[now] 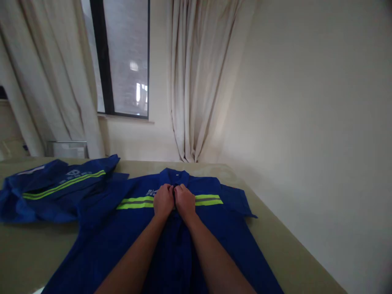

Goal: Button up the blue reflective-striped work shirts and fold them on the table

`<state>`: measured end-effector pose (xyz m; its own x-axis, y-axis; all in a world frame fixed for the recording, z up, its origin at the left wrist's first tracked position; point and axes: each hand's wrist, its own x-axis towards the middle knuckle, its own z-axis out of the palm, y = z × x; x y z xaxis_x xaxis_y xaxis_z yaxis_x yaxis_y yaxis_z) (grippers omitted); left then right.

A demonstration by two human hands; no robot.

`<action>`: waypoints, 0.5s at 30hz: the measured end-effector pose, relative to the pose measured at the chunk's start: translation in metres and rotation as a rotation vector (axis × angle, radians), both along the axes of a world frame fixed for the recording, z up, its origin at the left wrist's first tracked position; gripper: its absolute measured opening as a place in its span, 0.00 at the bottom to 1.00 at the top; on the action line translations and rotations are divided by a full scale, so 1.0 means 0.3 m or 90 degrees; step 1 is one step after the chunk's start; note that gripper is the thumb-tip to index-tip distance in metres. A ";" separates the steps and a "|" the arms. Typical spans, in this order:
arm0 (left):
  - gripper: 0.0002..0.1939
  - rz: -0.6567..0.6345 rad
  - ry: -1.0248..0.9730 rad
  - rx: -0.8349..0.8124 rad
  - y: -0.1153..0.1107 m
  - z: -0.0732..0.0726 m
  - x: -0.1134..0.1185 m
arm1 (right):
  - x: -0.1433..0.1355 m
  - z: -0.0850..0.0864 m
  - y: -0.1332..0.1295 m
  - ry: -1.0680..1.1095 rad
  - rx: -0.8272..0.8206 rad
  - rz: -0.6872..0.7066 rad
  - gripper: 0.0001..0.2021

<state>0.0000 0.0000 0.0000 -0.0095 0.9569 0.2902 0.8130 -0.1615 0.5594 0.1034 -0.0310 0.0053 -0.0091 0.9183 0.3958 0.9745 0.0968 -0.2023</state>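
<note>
A blue work jacket (pixel 211 234) with a yellow-green reflective stripe across the chest lies spread out, front side up, collar away from me. My left hand (pixel 164 200) and my right hand (pixel 184 200) meet at its front opening, level with the chest stripe. Both are closed, fingers curled on the jacket's front edges. My fingertips are mostly hidden, so I cannot make out whether a button or a snap is between them. Below my hands the front edges run down between my forearms.
A second blue garment (pixel 73 179) with a similar stripe lies bunched at the left. Both rest on a greenish-covered surface (pixel 275 237), bordered by a pale wall (pixel 312 122) on the right. Behind are beige curtains (pixel 196 81) and a dark-framed window (pixel 125 57).
</note>
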 end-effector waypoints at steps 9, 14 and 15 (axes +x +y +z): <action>0.16 -0.046 -0.002 0.034 0.000 0.010 -0.012 | 0.000 0.014 -0.007 0.026 -0.024 -0.007 0.12; 0.17 -0.105 0.004 0.016 -0.001 -0.003 -0.008 | -0.001 0.005 0.006 0.072 -0.034 -0.094 0.11; 0.17 -0.114 0.010 0.010 -0.005 -0.006 -0.006 | 0.002 0.002 0.009 0.086 -0.034 -0.117 0.11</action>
